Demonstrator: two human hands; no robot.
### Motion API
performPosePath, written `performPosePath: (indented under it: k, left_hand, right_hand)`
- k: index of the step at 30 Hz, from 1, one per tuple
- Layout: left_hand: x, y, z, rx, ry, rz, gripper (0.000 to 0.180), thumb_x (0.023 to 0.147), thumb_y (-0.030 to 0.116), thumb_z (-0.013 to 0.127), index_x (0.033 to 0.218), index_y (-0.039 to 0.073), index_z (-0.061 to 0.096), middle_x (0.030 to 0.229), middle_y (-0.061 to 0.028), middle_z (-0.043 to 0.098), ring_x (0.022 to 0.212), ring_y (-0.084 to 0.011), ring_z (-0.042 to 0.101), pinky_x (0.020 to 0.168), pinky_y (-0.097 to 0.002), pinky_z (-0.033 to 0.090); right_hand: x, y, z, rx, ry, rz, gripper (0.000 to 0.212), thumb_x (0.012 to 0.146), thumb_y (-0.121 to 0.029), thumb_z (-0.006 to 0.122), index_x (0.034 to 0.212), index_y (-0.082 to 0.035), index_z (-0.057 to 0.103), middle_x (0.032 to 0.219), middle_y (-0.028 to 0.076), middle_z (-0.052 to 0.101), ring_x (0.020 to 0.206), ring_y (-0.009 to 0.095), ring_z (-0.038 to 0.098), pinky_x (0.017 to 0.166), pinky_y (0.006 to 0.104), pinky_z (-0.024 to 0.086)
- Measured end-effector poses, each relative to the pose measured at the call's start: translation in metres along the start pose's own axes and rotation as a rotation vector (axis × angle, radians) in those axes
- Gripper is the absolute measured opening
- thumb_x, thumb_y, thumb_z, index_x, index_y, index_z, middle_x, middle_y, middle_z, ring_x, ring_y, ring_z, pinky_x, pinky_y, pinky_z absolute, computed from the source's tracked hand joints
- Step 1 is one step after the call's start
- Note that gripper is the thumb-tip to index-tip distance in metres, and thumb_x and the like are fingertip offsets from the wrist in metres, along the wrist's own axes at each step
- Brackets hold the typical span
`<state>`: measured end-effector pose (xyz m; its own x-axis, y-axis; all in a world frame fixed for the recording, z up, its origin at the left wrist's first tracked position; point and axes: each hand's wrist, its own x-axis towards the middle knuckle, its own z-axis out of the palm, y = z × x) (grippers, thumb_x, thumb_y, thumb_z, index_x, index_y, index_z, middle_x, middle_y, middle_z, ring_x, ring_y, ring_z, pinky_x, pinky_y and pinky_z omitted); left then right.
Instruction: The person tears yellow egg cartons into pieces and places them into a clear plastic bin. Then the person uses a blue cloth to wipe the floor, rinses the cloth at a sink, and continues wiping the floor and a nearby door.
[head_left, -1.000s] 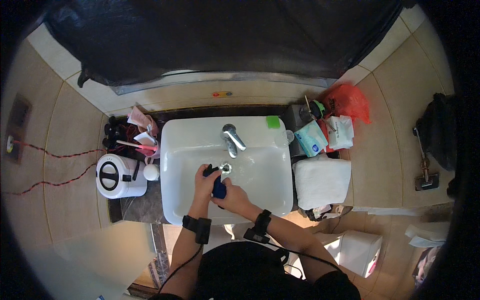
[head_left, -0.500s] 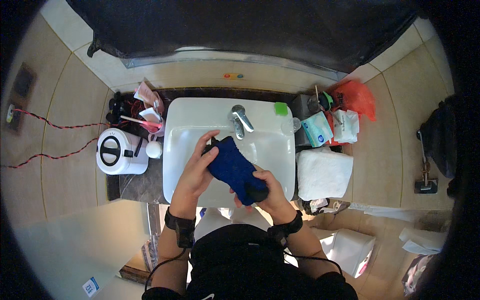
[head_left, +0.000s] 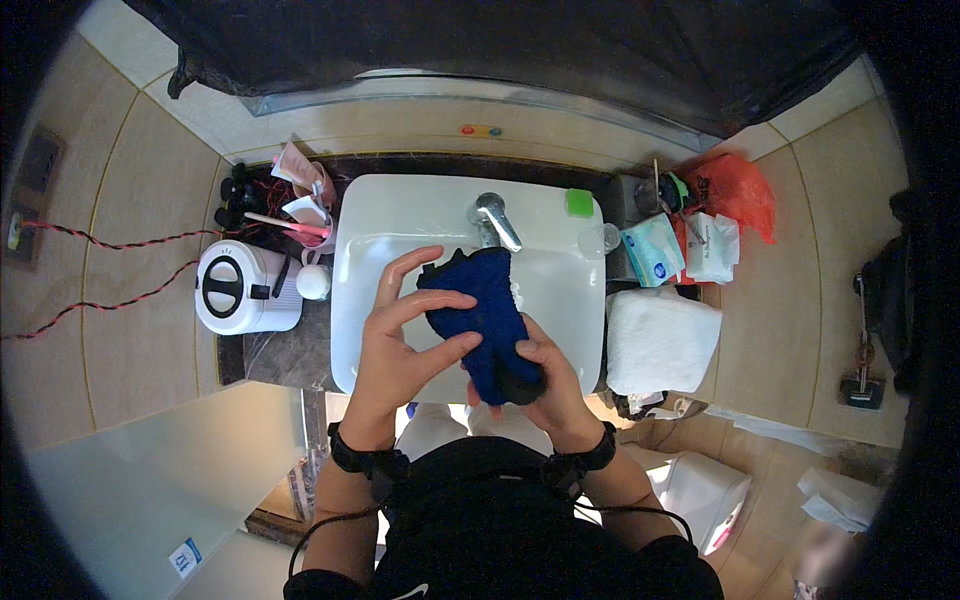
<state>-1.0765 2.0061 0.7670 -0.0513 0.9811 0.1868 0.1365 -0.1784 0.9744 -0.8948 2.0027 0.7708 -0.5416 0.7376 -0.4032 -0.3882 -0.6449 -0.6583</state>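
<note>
A dark blue sock (head_left: 478, 310) with black ends is held over the front part of the white sink (head_left: 375, 260). My right hand (head_left: 555, 385) is closed around its lower right end, the thumb on top and fingertips showing underneath. On the sock's upper face lie a finger and the thumb of my left hand (head_left: 400, 345). Those two tips are apart, and another left finger stretches past the sock's upper left edge. Just beyond the sock is the chrome faucet (head_left: 495, 222).
Left of the sink stand a white lidded appliance (head_left: 248, 288), a white round item (head_left: 314, 282) and a pink cup (head_left: 314, 232) with brushes. Rightward are a green block (head_left: 579, 203), a clear cup (head_left: 600, 239), tissue packs (head_left: 652, 250), a folded white towel (head_left: 663, 342) and a red bag (head_left: 738, 190).
My left hand has loosened from the sock's upper left edge, and its fingers have spread over the face. The sock has turned more upright, still in my right hand. The view has shifted slightly.
</note>
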Motion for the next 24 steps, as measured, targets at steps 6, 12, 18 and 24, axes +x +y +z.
performPosePath:
  k: [6,12,18,24]
  left_hand:
    - [0.01,-0.002,0.005,0.026,-0.061,0.063,0.027,0.062,0.006,0.078,0.088,0.011,0.073,0.126,-0.0112,0.05,0.121,-0.0276,0.046,0.097,-0.0404,0.04]
    - [0.016,0.006,0.012,-0.02,-0.115,0.083,0.02,0.065,0.002,0.075,0.083,0.009,0.072,0.125,-0.0121,0.051,0.118,-0.0261,0.048,0.094,-0.036,0.042]
    - [0.017,0.006,0.022,-0.279,-0.115,0.004,0.011,0.073,0.0,0.07,0.084,0.002,0.07,0.123,-0.0145,0.052,0.11,-0.0215,0.052,0.087,-0.0308,0.044]
    - [0.017,0.009,0.022,-0.483,-0.126,-0.227,0.009,0.079,0.002,0.067,0.087,-0.001,0.067,0.122,-0.017,0.051,0.105,-0.0188,0.052,0.089,-0.0305,0.042]
  right_hand:
    - [-0.001,0.0,0.001,-0.155,0.098,-0.068,0.052,0.08,-0.035,0.051,0.12,-0.004,0.036,0.098,0.017,0.059,0.075,0.024,0.065,0.047,0.0276,0.05]
    - [-0.01,-0.002,0.001,-0.119,0.122,-0.123,0.055,0.078,-0.035,0.053,0.12,-0.004,0.036,0.104,0.018,0.057,0.076,0.025,0.065,0.049,0.0284,0.051]
    - [-0.019,-0.005,-0.004,0.015,0.087,-0.143,0.065,0.077,-0.034,0.051,0.131,-0.002,0.031,0.106,0.02,0.056,0.071,0.029,0.065,0.044,0.0301,0.051]
    - [-0.029,-0.001,-0.008,0.132,0.071,-0.155,0.069,0.079,-0.04,0.047,0.134,-0.001,0.029,0.107,0.021,0.056,0.069,0.031,0.064,0.04,0.0303,0.048]
